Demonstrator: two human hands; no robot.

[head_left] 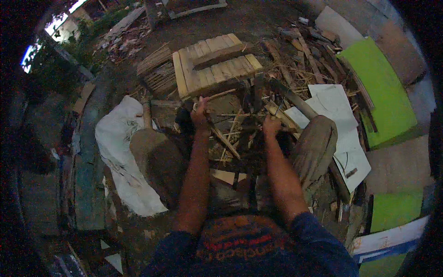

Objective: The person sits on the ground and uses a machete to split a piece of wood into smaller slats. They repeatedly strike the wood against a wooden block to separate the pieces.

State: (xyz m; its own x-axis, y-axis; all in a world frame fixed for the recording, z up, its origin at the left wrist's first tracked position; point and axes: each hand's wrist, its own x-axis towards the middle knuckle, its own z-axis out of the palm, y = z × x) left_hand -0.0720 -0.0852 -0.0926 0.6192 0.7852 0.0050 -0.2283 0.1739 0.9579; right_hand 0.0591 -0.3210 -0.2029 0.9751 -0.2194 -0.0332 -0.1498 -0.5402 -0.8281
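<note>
Hands at work over a heap of wood scraps on bare ground, seen from above, the person seated with knees spread. Left hand: fingers closed around the upper end of a thin wooden strip, which slants down and to the right from the fist, between the knees. Right hand: closed on dark scrap at the heap's near edge; what exactly it grips cannot be told in the dim light. Both hands lie near each other, just below a slatted panel of pale boards, which rests flat beyond the heap with a darker plank laid across its top. Bundle of thin sticks: just left of the panel, touching its left edge or nearly so. White sack: crumpled on the ground beside the left knee. White sheets: spread beside and partly under the right knee, with a dark beam running from the heap toward them. Green boards: at the right edge of the ground, well apart from the hands, with a smaller green piece lower down. Loose splinters and offcuts: strewn to the right of the panel.
</note>
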